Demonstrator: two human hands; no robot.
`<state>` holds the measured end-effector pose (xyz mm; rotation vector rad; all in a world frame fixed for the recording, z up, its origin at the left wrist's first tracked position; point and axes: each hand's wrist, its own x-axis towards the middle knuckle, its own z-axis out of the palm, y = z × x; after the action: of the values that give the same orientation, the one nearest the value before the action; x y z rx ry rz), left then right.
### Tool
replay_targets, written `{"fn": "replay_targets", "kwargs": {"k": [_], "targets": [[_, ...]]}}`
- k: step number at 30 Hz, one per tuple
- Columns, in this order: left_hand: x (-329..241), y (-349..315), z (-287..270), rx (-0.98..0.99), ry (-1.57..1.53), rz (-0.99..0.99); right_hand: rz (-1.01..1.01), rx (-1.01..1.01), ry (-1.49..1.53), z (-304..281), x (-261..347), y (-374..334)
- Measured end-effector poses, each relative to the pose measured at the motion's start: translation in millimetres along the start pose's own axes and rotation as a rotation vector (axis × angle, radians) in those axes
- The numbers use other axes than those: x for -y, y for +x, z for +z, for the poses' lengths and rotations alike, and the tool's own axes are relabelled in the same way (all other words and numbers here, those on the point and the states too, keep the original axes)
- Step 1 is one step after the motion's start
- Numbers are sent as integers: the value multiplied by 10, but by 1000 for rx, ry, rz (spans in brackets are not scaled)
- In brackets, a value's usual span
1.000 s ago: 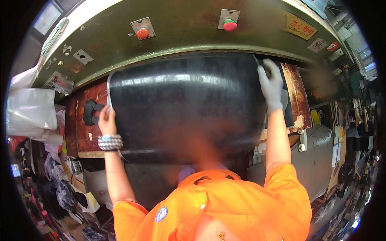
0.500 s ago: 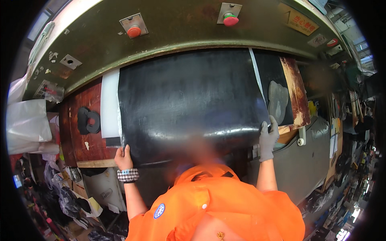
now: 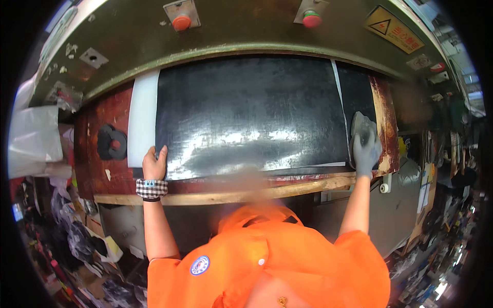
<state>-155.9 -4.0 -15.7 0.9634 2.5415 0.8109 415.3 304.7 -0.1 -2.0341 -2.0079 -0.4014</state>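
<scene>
A wide, glossy black sheet (image 3: 246, 108) lies flat on the reddish-brown board, its near edge slightly short of the board's front. My bare left hand (image 3: 154, 165) rests at the sheet's near left corner, thumb and forefinger apart, beside the white sheet (image 3: 143, 113) that shows underneath. My right hand (image 3: 366, 154), in a grey glove, is closed over the near end of a flat grey sole-shaped piece (image 3: 362, 122). That piece sits on a dark strip (image 3: 354, 84) to the right of the sheet. The fingertips underneath are hidden.
A black curved piece (image 3: 111, 142) lies on the board (image 3: 92, 154) at the left. Behind stands a green machine beam (image 3: 236, 31) with a red button (image 3: 181, 23), a red-and-green button (image 3: 311, 19) and a yellow warning plate (image 3: 394, 28). Clear plastic bags (image 3: 38, 138) hang at far left.
The black sheet's near edge, earlier held bent over the board's front, now lies flat. My left hand has moved forward. My right hand has left the sheet and closed on the grey piece.
</scene>
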Motion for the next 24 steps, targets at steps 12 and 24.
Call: {"fn": "replay_targets", "kwargs": {"k": [12, 24], "targets": [[-370, 225, 233, -277, 127, 67, 180, 205, 336, 130, -204, -140], [-375, 12, 318, -408, 36, 276, -60, 565, 1454, -1280, 1700, -835]]}}
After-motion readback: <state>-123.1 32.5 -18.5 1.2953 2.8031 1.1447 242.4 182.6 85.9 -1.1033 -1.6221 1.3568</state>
